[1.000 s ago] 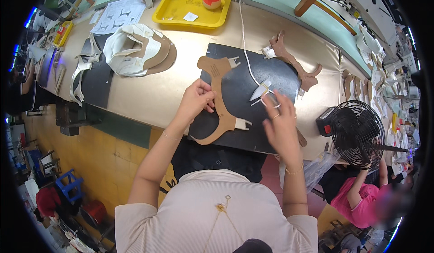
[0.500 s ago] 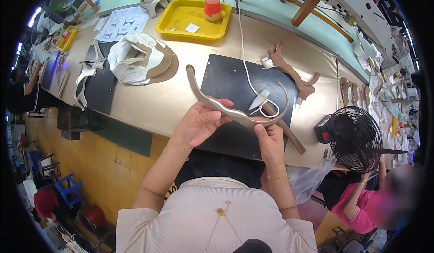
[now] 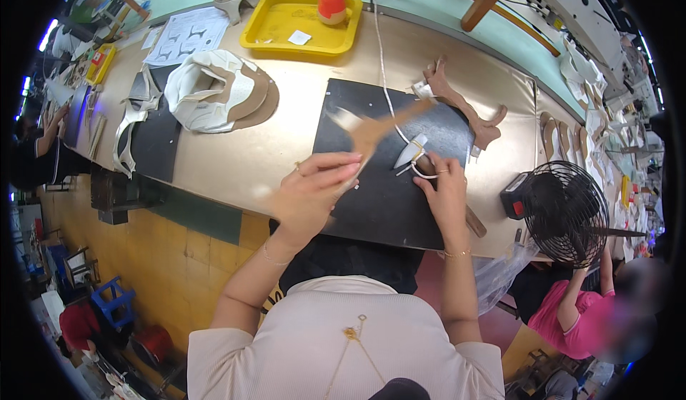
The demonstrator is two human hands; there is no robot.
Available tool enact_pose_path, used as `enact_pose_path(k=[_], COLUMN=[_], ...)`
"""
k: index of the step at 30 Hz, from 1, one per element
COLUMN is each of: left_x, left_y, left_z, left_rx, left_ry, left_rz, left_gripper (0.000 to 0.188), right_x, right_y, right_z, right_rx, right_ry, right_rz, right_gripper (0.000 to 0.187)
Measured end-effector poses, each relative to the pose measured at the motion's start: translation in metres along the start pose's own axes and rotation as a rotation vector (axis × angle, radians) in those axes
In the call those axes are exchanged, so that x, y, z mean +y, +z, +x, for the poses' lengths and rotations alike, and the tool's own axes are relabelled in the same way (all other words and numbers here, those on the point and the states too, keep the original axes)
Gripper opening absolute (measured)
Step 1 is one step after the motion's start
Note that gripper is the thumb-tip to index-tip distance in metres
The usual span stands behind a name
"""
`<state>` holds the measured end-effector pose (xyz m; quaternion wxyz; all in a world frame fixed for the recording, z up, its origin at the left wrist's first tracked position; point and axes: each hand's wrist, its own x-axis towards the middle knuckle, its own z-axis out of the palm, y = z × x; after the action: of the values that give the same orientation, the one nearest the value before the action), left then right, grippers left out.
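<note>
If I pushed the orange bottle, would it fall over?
Maybe: the orange bottle looks tall and narrow, so it could tip. Its round sides might let it roll, but the raised rim of the yellow tray would probably stop it.

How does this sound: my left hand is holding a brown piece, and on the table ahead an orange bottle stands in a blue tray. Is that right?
Not quite: the tray is yellow, not blue, as the head view shows. The rest holds: your left hand is holding a brown piece, and an orange bottle stands in the tray.
</note>
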<state>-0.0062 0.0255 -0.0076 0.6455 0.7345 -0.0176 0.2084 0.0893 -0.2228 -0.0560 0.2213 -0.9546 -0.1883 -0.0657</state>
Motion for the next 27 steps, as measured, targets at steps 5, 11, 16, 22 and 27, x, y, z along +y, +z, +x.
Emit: enact_pose_path(k=[5, 11, 16, 22, 27], left_x=[-0.058, -0.081, -0.081, -0.076, -0.076], left_y=[-0.006, -0.017, -0.015, -0.017, -0.017], left_z=[-0.006, -0.033, -0.031, -0.031, -0.03], left_rx=[-0.296, -0.433, -0.404, -0.424, -0.443], left_ry=[0.464, 0.523, 0.536, 0.515, 0.517], left_rz=[0.588, 0.752, 0.719, 0.728, 0.764], left_gripper=[0.029, 0.031, 0.03, 0.029, 0.025], right_x=[0.002, -0.033, -0.055, -0.068, -0.066], right_y=[0.004, -0.012, -0.01, -0.011, -0.018], right_z=[-0.002, -0.013, -0.01, -0.005, -0.007], right_rx=[-0.066, -0.011, -0.15, -0.046, -0.092], right_ry=[0.034, -0.184, -0.294, -0.366, -0.339], right_rz=[-0.02, 0.282, 0.235, 0.356, 0.258], right_gripper=[0.029, 0.043, 0.053, 0.058, 0.058])
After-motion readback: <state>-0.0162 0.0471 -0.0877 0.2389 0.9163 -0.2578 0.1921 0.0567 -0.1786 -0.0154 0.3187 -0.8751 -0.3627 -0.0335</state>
